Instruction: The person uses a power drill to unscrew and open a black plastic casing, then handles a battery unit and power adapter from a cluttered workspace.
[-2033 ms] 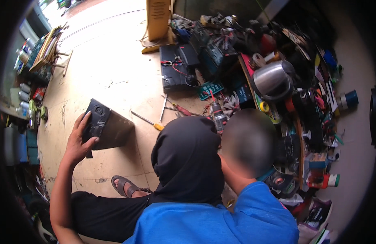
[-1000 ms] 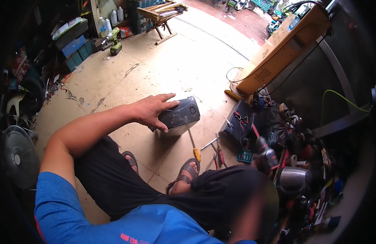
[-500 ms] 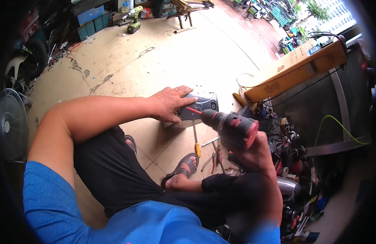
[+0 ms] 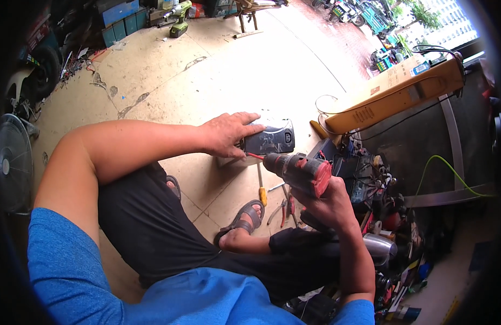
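Note:
My left hand (image 4: 226, 133) rests on top of a dark boxy device (image 4: 269, 137) that stands on the tiled floor, holding it steady. My right hand (image 4: 327, 201) grips a red and black cordless drill (image 4: 299, 170). The drill's red bit points left and meets the device's lower left side, just under my left fingers. I sit on the floor with my sandalled foot (image 4: 241, 221) beneath the drill.
A yellow-handled screwdriver (image 4: 261, 189) and red pliers (image 4: 286, 208) lie on the floor by my foot. A long orange case (image 4: 394, 95) stands at the right above a heap of tools (image 4: 391, 227). A fan (image 4: 12, 162) is at the left, a green drill (image 4: 179, 24) far back.
My view has swung so the device sits in the middle. My right hand has brought the drill up into sight, and its bit has moved in against the device held by my left hand.

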`<act>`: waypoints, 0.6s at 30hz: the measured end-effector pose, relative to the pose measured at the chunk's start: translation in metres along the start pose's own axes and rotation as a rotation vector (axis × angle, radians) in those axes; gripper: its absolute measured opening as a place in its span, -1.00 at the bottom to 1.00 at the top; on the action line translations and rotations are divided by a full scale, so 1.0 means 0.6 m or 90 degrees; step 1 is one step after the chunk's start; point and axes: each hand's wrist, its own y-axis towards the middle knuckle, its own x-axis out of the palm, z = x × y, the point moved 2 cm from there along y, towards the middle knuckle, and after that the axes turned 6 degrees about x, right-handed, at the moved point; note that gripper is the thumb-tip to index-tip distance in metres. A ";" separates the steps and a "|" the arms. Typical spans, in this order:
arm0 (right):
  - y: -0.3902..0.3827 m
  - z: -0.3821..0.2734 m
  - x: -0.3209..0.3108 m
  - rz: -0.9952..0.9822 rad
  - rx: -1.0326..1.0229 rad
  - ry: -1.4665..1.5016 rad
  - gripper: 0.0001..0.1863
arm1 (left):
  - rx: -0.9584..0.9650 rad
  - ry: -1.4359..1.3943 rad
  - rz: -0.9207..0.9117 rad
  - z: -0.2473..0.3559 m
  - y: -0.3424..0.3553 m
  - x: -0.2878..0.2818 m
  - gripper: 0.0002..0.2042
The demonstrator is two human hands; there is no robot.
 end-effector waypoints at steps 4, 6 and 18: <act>0.009 0.007 0.008 0.004 -0.012 -0.005 -0.68 | -0.009 -0.001 0.004 -0.002 -0.003 0.001 -0.12; 0.007 0.006 0.006 0.018 -0.031 0.005 -0.68 | 0.007 0.001 0.006 0.000 0.001 0.003 -0.13; 0.028 -0.022 -0.014 -0.052 0.074 -0.028 -0.74 | 0.015 0.018 0.000 -0.001 0.003 -0.003 -0.08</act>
